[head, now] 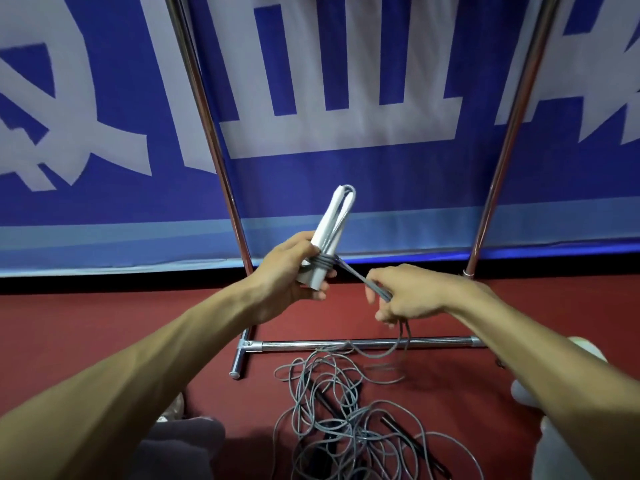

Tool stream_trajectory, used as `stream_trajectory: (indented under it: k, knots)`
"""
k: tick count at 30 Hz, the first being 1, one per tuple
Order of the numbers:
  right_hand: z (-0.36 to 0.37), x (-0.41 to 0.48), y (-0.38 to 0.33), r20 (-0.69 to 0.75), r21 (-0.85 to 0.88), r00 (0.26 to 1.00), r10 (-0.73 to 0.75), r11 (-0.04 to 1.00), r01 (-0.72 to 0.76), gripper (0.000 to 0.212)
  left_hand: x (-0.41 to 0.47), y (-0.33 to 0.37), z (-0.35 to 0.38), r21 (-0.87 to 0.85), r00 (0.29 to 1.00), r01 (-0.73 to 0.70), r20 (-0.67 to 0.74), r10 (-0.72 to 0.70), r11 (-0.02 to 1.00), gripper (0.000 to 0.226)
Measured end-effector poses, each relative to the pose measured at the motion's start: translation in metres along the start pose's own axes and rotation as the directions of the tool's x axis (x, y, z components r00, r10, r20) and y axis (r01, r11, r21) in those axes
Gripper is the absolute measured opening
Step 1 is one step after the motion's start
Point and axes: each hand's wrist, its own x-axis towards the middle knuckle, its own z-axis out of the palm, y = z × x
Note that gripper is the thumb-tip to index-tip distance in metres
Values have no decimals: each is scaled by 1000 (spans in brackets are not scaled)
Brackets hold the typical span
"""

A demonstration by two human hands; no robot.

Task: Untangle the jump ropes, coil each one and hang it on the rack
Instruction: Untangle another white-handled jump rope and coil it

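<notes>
Head view: at centre frame the left hand curls round the paired white handles, holding them upright, likely as a core for winding. Grey cord circles their lower end. Just right, the right hand pinches that cord taut. The tangle lies at lower centre, before the rack.

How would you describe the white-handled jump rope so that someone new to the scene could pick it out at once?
Find the chrome rack before the blue banner. Between its uprights the left hand grips two white handles bound with grey cord, which the right hand pulls taut. The other ropes lie tangled on the red floor, with black handles.
</notes>
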Motion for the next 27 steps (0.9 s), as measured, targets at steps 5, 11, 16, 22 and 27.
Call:
stream_trajectory:
  k: [5, 11, 16, 22, 27]
  knots:
    - [-6, -10, -10, 74, -271, 996, -53, 960, 71, 7, 6, -13, -18, 196, 1000, -14, -14, 17, 981, 16]
    - [0, -12, -19, -53, -176, 976, -211, 964, 199, 22, 12, -27, -26, 852, 975, -223, 184, 127, 474, 28]
    - [6, -11, -20, -320, -303, 905, -282, 935, 184, 16, 10, -35, -20, 926, 956, -293, 276, 102, 239, 29]
    - [0, -6, -11, -514, -92, 837, -189, 982, 165, 12, 0, -36, -9, 860, 898, -438, 430, 90, 261, 24]
    - [-3, 1, -2, -569, 234, 822, 17, 962, 141, 28, -7, -28, -4, 816, 912, -390, 405, 58, 427, 18]
